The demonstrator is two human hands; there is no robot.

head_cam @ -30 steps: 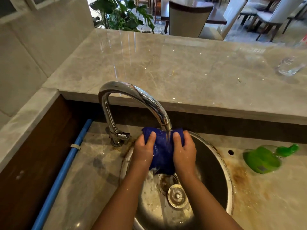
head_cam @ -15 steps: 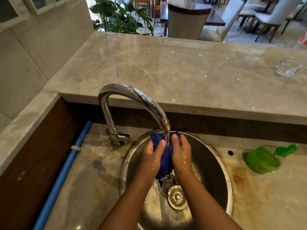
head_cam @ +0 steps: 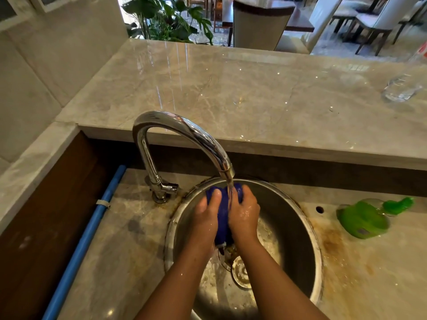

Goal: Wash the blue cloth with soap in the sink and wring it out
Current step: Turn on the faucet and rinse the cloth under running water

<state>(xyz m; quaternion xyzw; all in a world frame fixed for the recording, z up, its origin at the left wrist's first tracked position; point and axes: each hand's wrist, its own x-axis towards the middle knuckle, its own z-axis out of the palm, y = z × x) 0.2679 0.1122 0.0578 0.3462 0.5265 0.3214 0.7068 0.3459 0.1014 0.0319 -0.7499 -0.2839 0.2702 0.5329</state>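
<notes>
Blue cloth [head_cam: 222, 213] bunched upright — seemingly; hands [head_cam: 227, 215] pressing.

Deep blue cloth [head_cam: 222, 213] — silver tap [head_cam: 184, 135], bright green bottle [head_cam: 362, 221] — beige veined marble counter [head_cam: 254, 93].

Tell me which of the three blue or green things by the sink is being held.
The blue cloth, bunched between the left hand and right hand under the running faucet. The blue pipe and green bottle lie untouched.

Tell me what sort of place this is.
Probably a bar or service counter in a restaurant: a round steel sink and chrome tap sit behind a raised marble counter, with dining chairs and tables beyond.
</notes>
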